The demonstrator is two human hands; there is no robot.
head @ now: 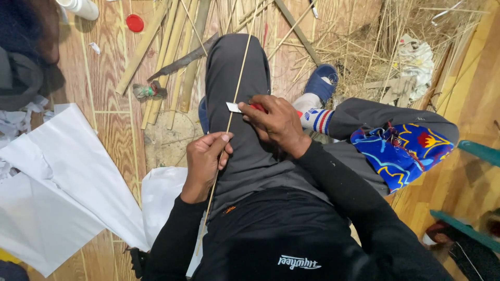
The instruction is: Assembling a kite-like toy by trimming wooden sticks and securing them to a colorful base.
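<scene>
Now shaving a thin bamboo stick [233,99] across my knee.
My left hand [204,161] has its fingers pinched on the stick over my grey trouser leg [234,67]; my right hand [273,122] grips a red-handled blade [240,107], its edge touching the stick.

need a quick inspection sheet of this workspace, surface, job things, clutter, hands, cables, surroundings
surface: wooden plank floor; the person sits on it, grey trouser leg stretched out.
job's things: thin bamboo stick lying along the leg; small blade with red handle laid against it.
clutter: split bamboo strips, dry straw, white paper sheets, red cap, white bottle.
hands: left hand pinches the stick; right hand grips the blade.
cables: nothing seen.
surroundings: blue slipper, striped sock, blue patterned cloth, crumpled white cloth.
</scene>
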